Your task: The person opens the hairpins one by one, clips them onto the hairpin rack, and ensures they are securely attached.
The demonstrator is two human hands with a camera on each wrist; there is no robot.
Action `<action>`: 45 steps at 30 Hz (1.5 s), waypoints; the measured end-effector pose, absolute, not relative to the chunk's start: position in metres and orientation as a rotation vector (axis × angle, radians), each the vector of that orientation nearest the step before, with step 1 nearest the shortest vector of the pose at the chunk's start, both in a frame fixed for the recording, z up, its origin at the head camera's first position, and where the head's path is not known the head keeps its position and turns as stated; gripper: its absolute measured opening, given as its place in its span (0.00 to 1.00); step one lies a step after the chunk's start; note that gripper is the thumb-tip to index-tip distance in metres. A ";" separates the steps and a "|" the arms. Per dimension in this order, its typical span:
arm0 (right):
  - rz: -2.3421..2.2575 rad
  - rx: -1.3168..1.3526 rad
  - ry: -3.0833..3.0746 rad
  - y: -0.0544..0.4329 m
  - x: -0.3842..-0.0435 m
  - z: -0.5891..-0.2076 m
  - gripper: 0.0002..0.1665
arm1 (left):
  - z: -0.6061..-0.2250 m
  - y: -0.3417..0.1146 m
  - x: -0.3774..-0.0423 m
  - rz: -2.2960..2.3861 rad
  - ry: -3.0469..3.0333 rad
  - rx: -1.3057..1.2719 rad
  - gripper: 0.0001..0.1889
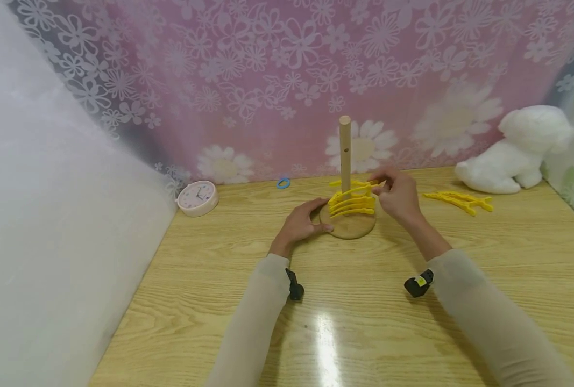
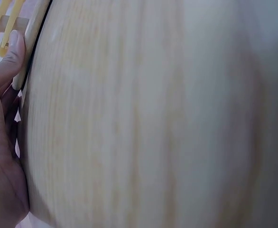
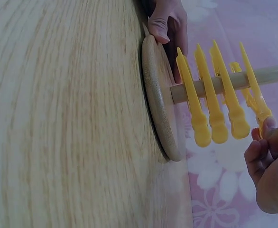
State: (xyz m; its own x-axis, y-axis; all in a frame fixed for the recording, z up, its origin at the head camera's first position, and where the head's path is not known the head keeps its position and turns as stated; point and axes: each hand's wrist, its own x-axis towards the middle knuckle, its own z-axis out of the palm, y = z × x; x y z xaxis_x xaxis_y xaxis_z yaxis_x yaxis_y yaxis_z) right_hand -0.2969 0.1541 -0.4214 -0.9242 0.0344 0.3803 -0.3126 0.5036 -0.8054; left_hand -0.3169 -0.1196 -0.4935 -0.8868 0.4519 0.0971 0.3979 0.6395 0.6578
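Observation:
A wooden stand has a round base (image 1: pixel 349 229) and an upright post (image 1: pixel 345 145). At the left of the base, my left hand (image 1: pixel 298 222) holds its edge, thumb on the rim. Several yellow hair clips (image 3: pixel 216 116) are clamped across the lower post, one above another. The uppermost yellow hair clip (image 3: pixel 254 88) lies across the post above the others, and my right hand (image 1: pixel 399 198) pinches its end between thumb and fingers. In the left wrist view, the left thumb (image 2: pixel 14 50) shows against the base; part of that hand is out of frame.
More yellow hair clips (image 1: pixel 456 200) lie on the table to the right. A white plush dog (image 1: pixel 519 150) sits behind them. A small blue ring (image 1: pixel 283 183) and a pink clock (image 1: pixel 197 198) are at the left back. A floral curtain (image 1: pixel 267 97) hangs behind the table.

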 end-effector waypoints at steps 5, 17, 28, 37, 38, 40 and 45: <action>1.368 0.241 -2.437 0.151 -0.296 -0.422 0.17 | -0.495 -0.120 -0.317 1.079 2.779 0.712 0.43; 1.354 0.277 -2.474 0.148 -0.296 -0.426 0.14 | -0.495 -0.120 -0.318 1.075 2.790 0.703 0.44; 1.408 0.288 -2.500 0.155 -0.295 -0.429 0.13 | -0.492 -0.118 -0.318 1.056 2.784 0.713 0.43; 1.649 0.426 -2.484 0.164 -0.293 -0.429 0.17 | -0.491 -0.119 -0.320 1.064 2.784 0.715 0.44; 1.682 0.445 -2.478 0.165 -0.293 -0.430 0.17 | -0.491 -0.119 -0.320 1.068 2.783 0.714 0.44; 1.730 0.462 -2.466 0.165 -0.293 -0.432 0.18 | -0.492 -0.120 -0.320 1.068 2.786 0.710 0.44; 1.754 0.471 -2.439 0.165 -0.293 -0.436 0.19 | -0.494 -0.121 -0.319 1.068 2.792 0.690 0.44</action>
State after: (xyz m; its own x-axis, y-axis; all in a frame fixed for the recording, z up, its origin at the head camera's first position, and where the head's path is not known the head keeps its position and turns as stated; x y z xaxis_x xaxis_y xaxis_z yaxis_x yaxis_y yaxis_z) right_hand -0.2931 0.1646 -0.4364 -0.9470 -0.1899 0.2590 -0.3060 0.2884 -0.9073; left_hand -0.3193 -0.1206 -0.4944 -0.8962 0.4345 0.0891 0.3830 0.6569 0.6495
